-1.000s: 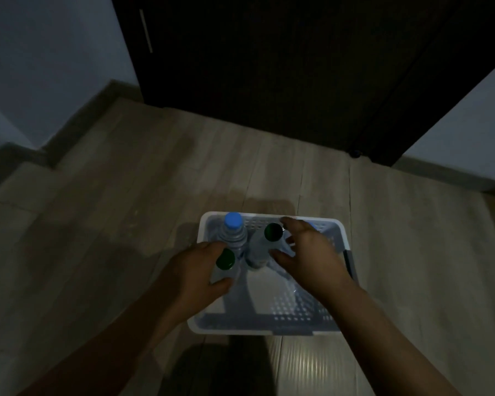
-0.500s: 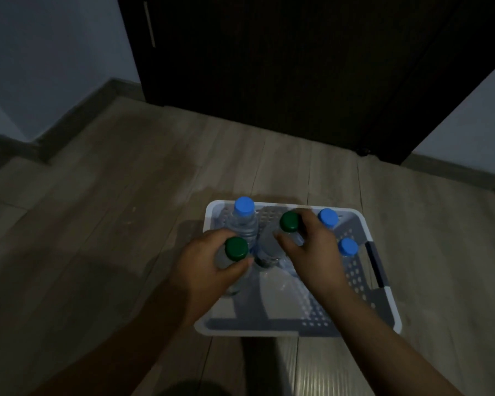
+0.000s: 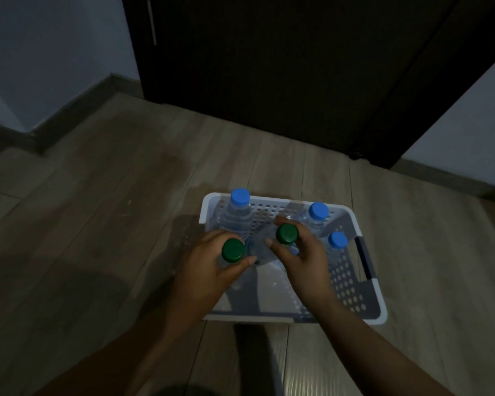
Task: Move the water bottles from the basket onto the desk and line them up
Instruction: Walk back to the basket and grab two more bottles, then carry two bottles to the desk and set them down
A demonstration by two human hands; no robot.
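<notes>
A white perforated basket (image 3: 352,292) with a dark handle stands on the wooden floor. In it are three clear bottles with blue caps: one at the back left (image 3: 239,207), one at the back right (image 3: 317,214), one further right (image 3: 337,243). My left hand (image 3: 209,270) is wrapped around the neck of a green-capped bottle (image 3: 233,250) at the basket's left side. My right hand (image 3: 303,261) grips a second green-capped bottle (image 3: 287,234) near the middle. Both bottles' bodies are mostly hidden by my hands.
A dark door (image 3: 269,67) fills the wall beyond the basket, with pale walls and dark skirting on either side. The wooden floor (image 3: 97,224) spreads left and right of the basket. No desk is in view. The room is dim.
Both hands have closed on the green-capped bottles and raised them a little. The view has shifted, and the blue-capped bottles at the right have come into sight.
</notes>
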